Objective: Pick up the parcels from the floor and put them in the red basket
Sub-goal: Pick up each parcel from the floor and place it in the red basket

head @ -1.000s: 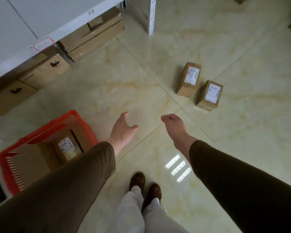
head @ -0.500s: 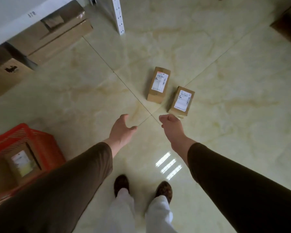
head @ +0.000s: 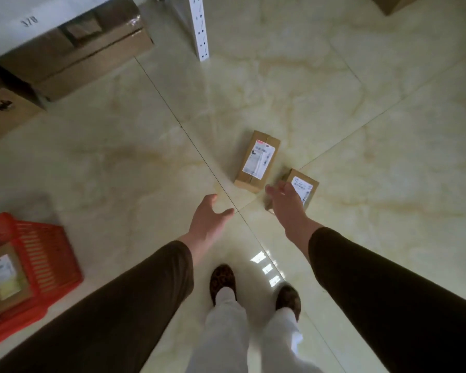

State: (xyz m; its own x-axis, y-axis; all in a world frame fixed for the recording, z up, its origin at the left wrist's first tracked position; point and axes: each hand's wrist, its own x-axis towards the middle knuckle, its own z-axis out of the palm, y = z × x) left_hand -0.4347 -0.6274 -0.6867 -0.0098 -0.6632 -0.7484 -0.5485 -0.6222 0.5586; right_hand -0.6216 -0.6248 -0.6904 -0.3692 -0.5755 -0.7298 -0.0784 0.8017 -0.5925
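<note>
Parcel (head: pixel 303 187) just beyond right hand (head: pixel 285 204)

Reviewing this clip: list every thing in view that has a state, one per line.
Left parcel: flat on floor, label up, untouched.
Right parcel: on floor, partly hidden by right hand.
Red basket: on floor, holds a labelled parcel.
Left hand: open, empty.
Right hand: fingers spread over right parcel; contact unclear.
</note>
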